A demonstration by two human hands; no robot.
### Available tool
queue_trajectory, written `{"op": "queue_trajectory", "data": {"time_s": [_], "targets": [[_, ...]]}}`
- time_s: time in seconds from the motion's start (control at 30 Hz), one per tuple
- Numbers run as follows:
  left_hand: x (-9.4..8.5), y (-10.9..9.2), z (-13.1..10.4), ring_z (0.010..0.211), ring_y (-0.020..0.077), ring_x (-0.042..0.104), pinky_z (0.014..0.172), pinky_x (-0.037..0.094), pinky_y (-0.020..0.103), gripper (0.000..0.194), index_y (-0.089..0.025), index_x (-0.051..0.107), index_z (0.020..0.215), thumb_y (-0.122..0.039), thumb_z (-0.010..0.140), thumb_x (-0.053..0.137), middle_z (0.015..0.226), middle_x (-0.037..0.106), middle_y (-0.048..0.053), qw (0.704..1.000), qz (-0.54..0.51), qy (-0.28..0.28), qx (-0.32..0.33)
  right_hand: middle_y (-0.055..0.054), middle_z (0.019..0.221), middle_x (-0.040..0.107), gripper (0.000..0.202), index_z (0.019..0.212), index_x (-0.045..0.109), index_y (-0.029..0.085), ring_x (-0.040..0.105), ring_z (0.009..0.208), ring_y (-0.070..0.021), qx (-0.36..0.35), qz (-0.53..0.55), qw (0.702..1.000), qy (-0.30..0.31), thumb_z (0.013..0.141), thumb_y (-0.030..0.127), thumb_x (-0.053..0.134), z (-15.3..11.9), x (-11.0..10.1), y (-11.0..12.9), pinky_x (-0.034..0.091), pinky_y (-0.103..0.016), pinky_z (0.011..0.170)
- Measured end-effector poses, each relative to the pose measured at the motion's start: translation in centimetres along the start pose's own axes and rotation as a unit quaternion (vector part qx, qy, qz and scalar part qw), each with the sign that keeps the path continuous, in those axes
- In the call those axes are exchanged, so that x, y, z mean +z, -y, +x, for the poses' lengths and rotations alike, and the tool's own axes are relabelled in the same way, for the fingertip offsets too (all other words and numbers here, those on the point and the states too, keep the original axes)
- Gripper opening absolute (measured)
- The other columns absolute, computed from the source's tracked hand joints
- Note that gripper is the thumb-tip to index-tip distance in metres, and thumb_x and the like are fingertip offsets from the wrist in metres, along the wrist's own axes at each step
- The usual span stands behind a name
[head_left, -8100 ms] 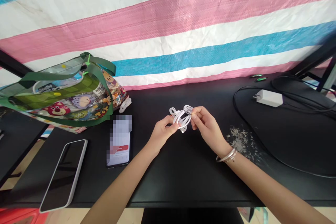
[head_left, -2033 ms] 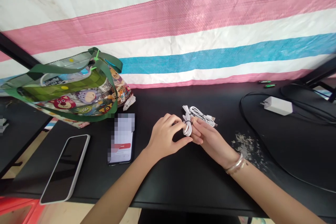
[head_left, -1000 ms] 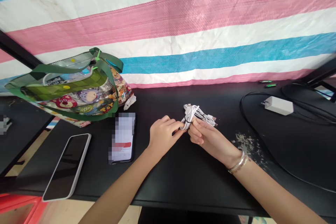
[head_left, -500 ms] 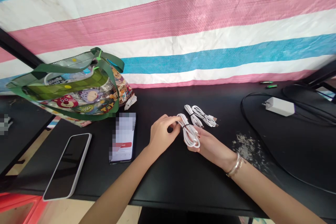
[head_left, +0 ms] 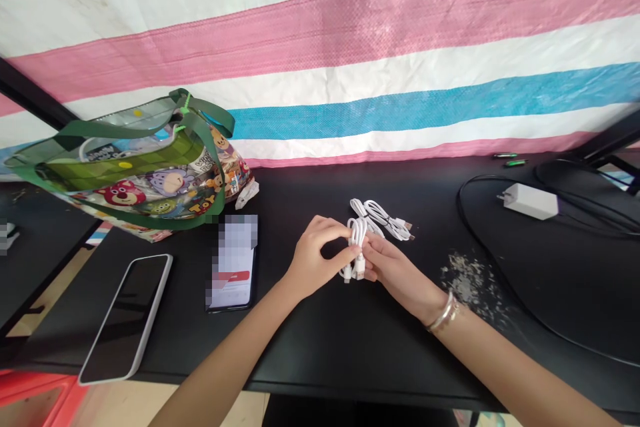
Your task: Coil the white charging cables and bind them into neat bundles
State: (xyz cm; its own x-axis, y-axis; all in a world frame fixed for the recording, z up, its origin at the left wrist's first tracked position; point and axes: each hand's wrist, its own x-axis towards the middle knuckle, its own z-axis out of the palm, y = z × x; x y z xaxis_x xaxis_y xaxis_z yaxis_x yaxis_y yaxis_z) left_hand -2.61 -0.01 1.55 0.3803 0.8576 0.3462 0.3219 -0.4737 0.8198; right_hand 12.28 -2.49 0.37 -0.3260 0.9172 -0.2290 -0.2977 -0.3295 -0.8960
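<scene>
A coiled white USB cable [head_left: 358, 235] is held between both hands above the black table. My left hand [head_left: 320, 253] pinches it from the left with thumb and fingers. From the right, my right hand [head_left: 390, 267] grips the same coil, its fingers partly hidden behind it. The plugs of this cable hang at the coil's lower end. Just beyond the hands, more coiled white cables [head_left: 387, 219] lie on the table, bound with dark ties and partly covered by the held coil.
Left of the hands lie a lit phone [head_left: 235, 273] and a dark-screened phone [head_left: 127, 320] in a white case. Behind them stands a clear cartoon bag [head_left: 165, 180] with green straps. A white charger [head_left: 531, 201], a black cord [head_left: 515, 300] and pale flakes [head_left: 470, 280] are on the right.
The held cable has been turned so its plugs now point down toward me. My left thumb and fingers have moved right and closed on the coil.
</scene>
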Motion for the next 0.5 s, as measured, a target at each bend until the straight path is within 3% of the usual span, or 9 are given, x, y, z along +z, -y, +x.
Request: {"op": "queue_trajectory", "data": {"time_s": [0.3,0.5], "targets": [[0.79,0.16,-0.47,0.078,0.0181,0.058,0.067,0.049,0.028,0.008,-0.020,0.067,0.075,-0.023,0.081,0.062,0.080,0.070,0.003,0.988,0.114,-0.037,0.100,0.008,0.053,0.035,0.040,0.073,0.047,0.021,0.025,0.045,-0.0074,-0.083,-0.109,0.989,-0.055,0.075,0.059,0.059,0.27,-0.12,0.03,0.024,-0.022,0.041],[0.83,-0.11,-0.43,0.082,0.0190,0.059,0.073,0.050,0.031,0.009,-0.021,0.068,0.077,-0.025,0.082,0.062,0.084,0.072,0.003,0.991,0.096,-0.072,0.060,0.010,0.050,0.033,0.035,0.074,0.045,0.023,0.028,0.042,-0.0081,-0.163,-0.160,0.968,-0.102,0.083,0.056,0.052,0.40,-0.17,0.22,0.027,-0.023,0.041]]}}
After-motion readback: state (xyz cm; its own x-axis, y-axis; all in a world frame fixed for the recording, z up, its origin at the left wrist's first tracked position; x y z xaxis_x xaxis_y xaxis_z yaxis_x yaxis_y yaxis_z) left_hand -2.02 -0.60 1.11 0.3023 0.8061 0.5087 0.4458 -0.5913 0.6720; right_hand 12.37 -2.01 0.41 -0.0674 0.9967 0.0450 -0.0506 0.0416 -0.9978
